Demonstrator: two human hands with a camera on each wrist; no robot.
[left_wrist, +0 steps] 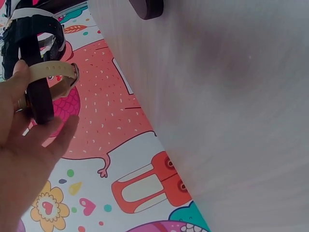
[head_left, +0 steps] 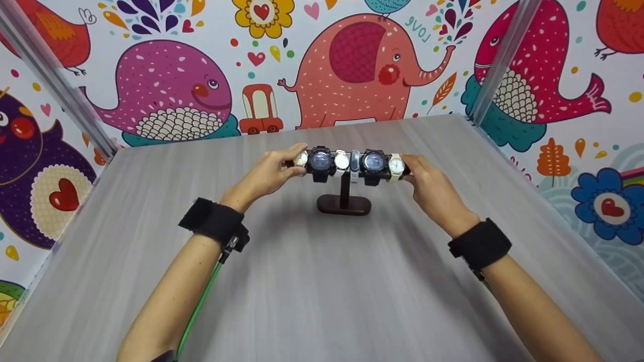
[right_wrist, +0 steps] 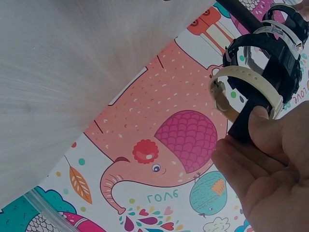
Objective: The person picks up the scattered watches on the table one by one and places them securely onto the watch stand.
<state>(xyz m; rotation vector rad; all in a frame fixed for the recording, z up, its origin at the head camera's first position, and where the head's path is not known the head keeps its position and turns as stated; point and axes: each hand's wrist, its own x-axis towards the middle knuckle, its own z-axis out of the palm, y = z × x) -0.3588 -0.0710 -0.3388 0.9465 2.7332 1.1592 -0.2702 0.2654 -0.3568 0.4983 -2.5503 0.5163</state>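
A dark wooden T-shaped watch stand (head_left: pixel 344 205) is at mid-table, its crossbar carrying several watches in a row. At the bar's left end, my left hand (head_left: pixel 264 173) grips the stand, thumb and fingers around a cream-strapped watch (left_wrist: pixel 48 70). My right hand (head_left: pixel 436 193) holds the opposite end, its thumb on the bar beside another cream-strapped watch (head_left: pixel 396 165). Between them are two bulky black digital watches, the left one (head_left: pixel 320 160) and the right one (head_left: pixel 374 162), with a white watch (head_left: pixel 341 161) and a slim grey band (head_left: pixel 355 162) in the middle.
The grey wood-grain table (head_left: pixel 322 281) ends at a wall (head_left: pixel 271 60) printed with cartoon animals. Metal corner posts stand at the left (head_left: pixel 65 85) and right (head_left: pixel 503 65). Black straps circle both wrists, and a green cable (head_left: pixel 198 306) runs along the left forearm.
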